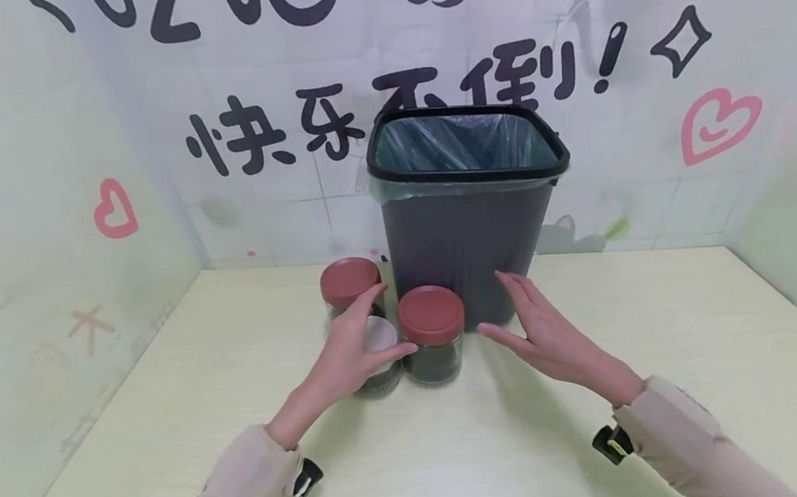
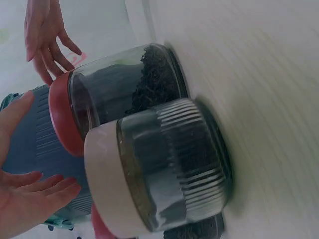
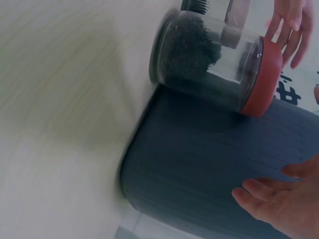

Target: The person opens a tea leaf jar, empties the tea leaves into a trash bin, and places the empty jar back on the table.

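Observation:
My left hand (image 1: 343, 356) is over the jars, thumb and fingers spread apart and holding nothing. Partly behind it stands a ribbed glass jar with a white lid (image 1: 381, 332); the left wrist view shows this white-lidded jar (image 2: 164, 169) upright on the table. Close beside it is a red-lidded glass jar (image 1: 431, 315), and dark dried bits fill part of this jar (image 3: 192, 47). Another red-lidded jar (image 1: 348, 278) stands farther back, partly hidden by the left hand. To the right of the front red lid, my right hand (image 1: 555, 341) is held with fingers extended, in front of the dark bin.
The dark trash bin (image 1: 466, 228), lined with a clear bag, stands behind the jars near the back wall. A pale wood-grain table (image 1: 439, 459) lies under everything. Printed wall sheets (image 1: 275, 214) enclose the back and both sides. Each wrist has a dark strap.

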